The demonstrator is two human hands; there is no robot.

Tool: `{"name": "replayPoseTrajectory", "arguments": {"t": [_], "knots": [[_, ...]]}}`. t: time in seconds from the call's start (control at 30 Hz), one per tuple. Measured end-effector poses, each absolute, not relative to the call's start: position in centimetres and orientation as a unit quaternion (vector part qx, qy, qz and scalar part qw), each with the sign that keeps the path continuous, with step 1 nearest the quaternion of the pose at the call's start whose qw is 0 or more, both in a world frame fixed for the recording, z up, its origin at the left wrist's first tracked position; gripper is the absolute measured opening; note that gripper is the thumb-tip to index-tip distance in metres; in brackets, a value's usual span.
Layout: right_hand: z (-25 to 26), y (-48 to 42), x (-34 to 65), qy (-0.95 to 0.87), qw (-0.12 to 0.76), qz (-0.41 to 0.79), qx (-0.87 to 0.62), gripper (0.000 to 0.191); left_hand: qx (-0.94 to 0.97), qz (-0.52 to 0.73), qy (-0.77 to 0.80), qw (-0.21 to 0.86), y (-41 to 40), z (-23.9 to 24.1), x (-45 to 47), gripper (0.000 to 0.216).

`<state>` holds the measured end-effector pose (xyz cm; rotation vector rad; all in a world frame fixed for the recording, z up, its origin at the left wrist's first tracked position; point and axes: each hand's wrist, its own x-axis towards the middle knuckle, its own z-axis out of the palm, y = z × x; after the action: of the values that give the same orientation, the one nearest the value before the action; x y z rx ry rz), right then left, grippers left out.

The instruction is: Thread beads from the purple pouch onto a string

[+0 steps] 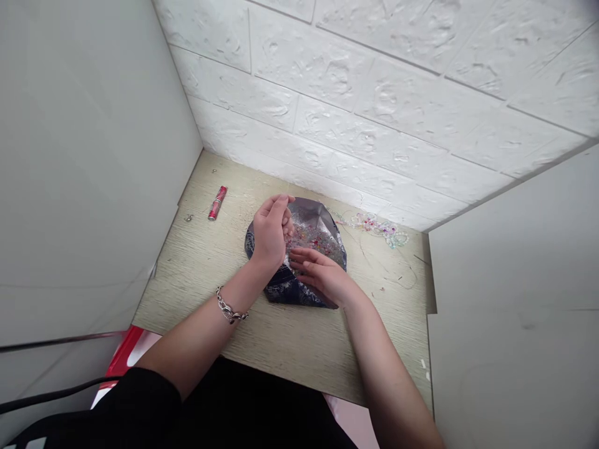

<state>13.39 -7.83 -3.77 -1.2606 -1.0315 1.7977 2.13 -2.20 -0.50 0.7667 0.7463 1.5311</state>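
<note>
A dark blue patterned bag with a silvery lining lies opened on the table, holding many small loose beads in pink, orange and clear colours. Over its left side is my left hand, its fingers curled in and thumb pressed to the index finger. What it pinches, if anything, is too small to see. My right hand reaches over the bag's front right, palm turned toward the left, fingers stretched out at the edge of the beads. Nothing shows in its fingers.
Strings of beads lie at the back right of the wooden table, with a thin loose thread before them. A red tube rests at the back left. A white brick-pattern wall and side panels enclose the table.
</note>
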Motion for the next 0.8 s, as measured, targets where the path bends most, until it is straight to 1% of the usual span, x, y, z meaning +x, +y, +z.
{"name": "replayPoseTrajectory", "arguments": {"t": [0.13, 0.33, 0.43, 0.5, 0.6, 0.67, 0.73, 0.8], "knots": [[-4.0, -7.6, 14.2, -0.395, 0.389, 0.646, -0.525, 0.027, 0.319, 0.659, 0.328, 0.596, -2.2, -0.4, 2.2, 0.013], [-4.5, -7.0, 14.7, -0.473, 0.421, 0.476, -0.611, 0.027, 0.305, 0.654, 0.332, 0.608, -2.2, -0.3, 2.3, 0.012], [-4.7, -6.8, 14.9, -0.474, 0.456, 0.437, -0.614, 0.026, 0.302, 0.646, 0.342, 0.613, -2.1, -0.3, 2.3, 0.012], [-4.7, -6.8, 15.0, -0.454, 0.489, 0.449, -0.594, 0.023, 0.302, 0.644, 0.343, 0.614, -2.1, -0.4, 2.3, 0.011], [-4.1, -7.1, 14.7, -0.415, 0.501, 0.53, -0.544, 0.02, 0.303, 0.644, 0.336, 0.617, -2.0, -0.5, 2.3, 0.011], [-3.5, -7.4, 13.9, -0.397, 0.475, 0.602, -0.505, 0.024, 0.304, 0.643, 0.331, 0.62, -2.1, -0.6, 2.3, 0.011], [-3.2, -7.6, 12.9, -0.38, 0.428, 0.672, -0.469, 0.033, 0.3, 0.646, 0.329, 0.62, -2.1, -0.7, 2.3, 0.011], [-3.3, -7.7, 11.9, -0.375, 0.399, 0.707, -0.448, 0.037, 0.292, 0.655, 0.326, 0.616, -2.1, -0.7, 2.3, 0.011]]}}
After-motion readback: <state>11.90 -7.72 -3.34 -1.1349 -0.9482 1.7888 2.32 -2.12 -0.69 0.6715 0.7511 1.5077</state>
